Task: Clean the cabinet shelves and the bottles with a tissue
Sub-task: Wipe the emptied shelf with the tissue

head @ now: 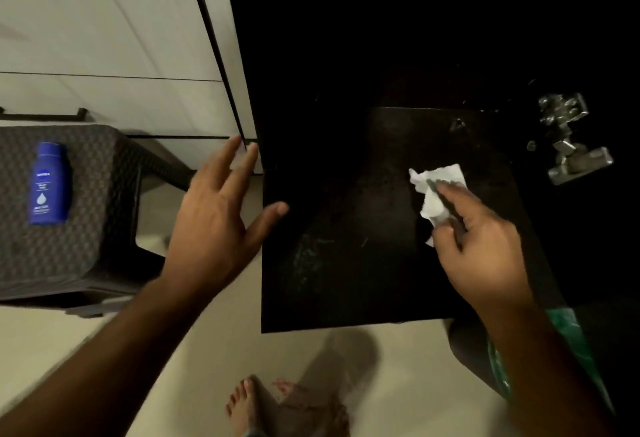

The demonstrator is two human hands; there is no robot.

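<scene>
Nearest me, bare feet [263, 409] stand on the pale floor. My right hand [479, 242] reaches over the dark shelf [346, 263], fingers curled, pinching the crumpled tissue [434, 190] against it. My left hand [221, 218] hovers at the shelf's left edge, fingers spread, holding nothing. Farther left, a blue bottle [49, 184] lies on a woven stool [90, 228].

The shelf [346, 246] is dark, matt board, dusty with pale specks. The tissue [437, 190] is white, crumpled paper. The hinge [568, 138] is shiny bare metal. The bottle [49, 183] is smooth blue plastic. The stool [86, 211] is woven-textured dark plastic.
</scene>
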